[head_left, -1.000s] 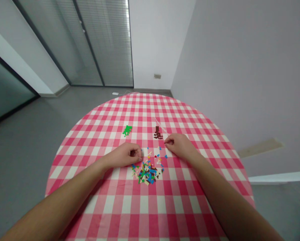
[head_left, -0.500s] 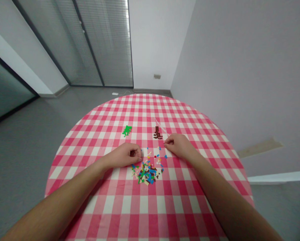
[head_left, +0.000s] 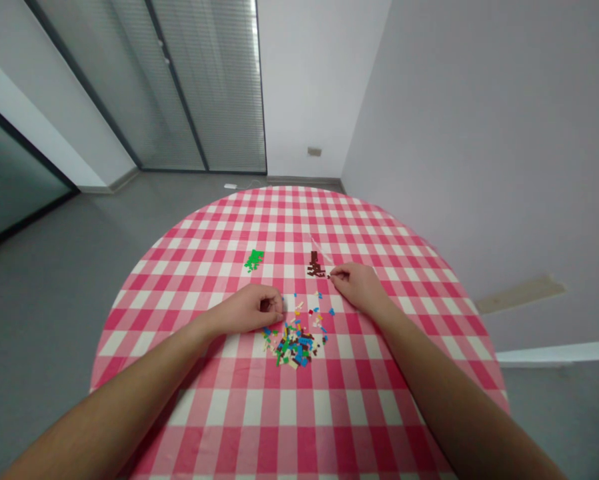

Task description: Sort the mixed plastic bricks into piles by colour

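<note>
The hands rest on a round counter (head_left: 279, 427) covered by a pink-and-white checked cloth (head_left: 214, 407). The left hand (head_left: 249, 310) is curled into a loose fist, its fingertips (head_left: 279, 308) at the upper edge of a scattered pile of small mixed plastic bricks (head_left: 297, 343). The right hand (head_left: 357, 287) is pinched, with its fingertips (head_left: 333, 277) just beside a narrow stack of dark brown bricks (head_left: 315, 265). A tiny dark speck sits at those fingertips, but it is too small to tell whether either hand is gripping a brick.

The pile holds blue, green, yellow, cream, red and brown pieces, with a few blue ones strewn toward the right hand. A small patch of bright green bricks (head_left: 253, 260) lies apart, above the left hand.

Beyond the counter are a grey floor (head_left: 54, 280), a pale wall (head_left: 479, 133) and a glass partition with blinds (head_left: 209, 87). A small white plug (head_left: 230, 186) lies on the floor near the partition.
</note>
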Tool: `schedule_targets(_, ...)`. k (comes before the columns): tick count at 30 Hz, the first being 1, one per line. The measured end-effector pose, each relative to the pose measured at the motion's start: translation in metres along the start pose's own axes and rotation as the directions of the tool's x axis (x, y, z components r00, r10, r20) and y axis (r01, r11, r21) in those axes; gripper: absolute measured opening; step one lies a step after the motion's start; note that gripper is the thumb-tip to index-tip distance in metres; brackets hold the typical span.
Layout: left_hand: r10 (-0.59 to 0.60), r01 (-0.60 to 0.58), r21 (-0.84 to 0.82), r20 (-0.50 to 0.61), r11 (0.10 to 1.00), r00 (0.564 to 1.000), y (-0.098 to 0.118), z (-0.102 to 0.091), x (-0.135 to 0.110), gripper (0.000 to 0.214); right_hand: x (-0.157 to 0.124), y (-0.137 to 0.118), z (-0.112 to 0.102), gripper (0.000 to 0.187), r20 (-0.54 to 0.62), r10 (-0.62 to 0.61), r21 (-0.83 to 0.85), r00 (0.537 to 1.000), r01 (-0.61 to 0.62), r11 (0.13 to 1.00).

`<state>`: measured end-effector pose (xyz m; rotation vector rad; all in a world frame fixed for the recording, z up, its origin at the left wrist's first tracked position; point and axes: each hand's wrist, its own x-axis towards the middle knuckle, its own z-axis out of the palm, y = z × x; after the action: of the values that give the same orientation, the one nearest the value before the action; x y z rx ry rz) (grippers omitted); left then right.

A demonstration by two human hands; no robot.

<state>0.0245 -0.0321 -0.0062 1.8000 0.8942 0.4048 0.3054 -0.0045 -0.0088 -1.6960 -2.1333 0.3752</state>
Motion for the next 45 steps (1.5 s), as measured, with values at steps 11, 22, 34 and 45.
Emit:
schedule_targets(11,-0.001,0.001,0.009,-0.002,1.0,1.0,0.001,0.0,0.0,0.009,0.0,-0.005,0.0,0.02,0.025,0.006,-0.01,1.0,-0.005,1.0)
schedule_targets(22,0.01,-0.01,0.002,-0.001,1.0,1.0,-0.002,0.001,0.0,0.009,0.001,-0.005,0.005,0.021,0.004,-0.018,-0.047,1.0,0.018,0.999)
schedule_targets(34,0.003,-0.003,0.028,-0.004,1.0,1.0,0.001,0.0,0.0,0.008,0.001,-0.005,0.006,0.021,-0.007,-0.004,-0.013,1.0,0.003,1.0)
schedule_targets(45,0.001,0.0,0.055,-0.015,0.998,1.0,0.007,0.0,0.0,0.007,-0.02,-0.035,-0.012,0.018,0.277,-0.342,0.115,0.898,0.322,0.94)
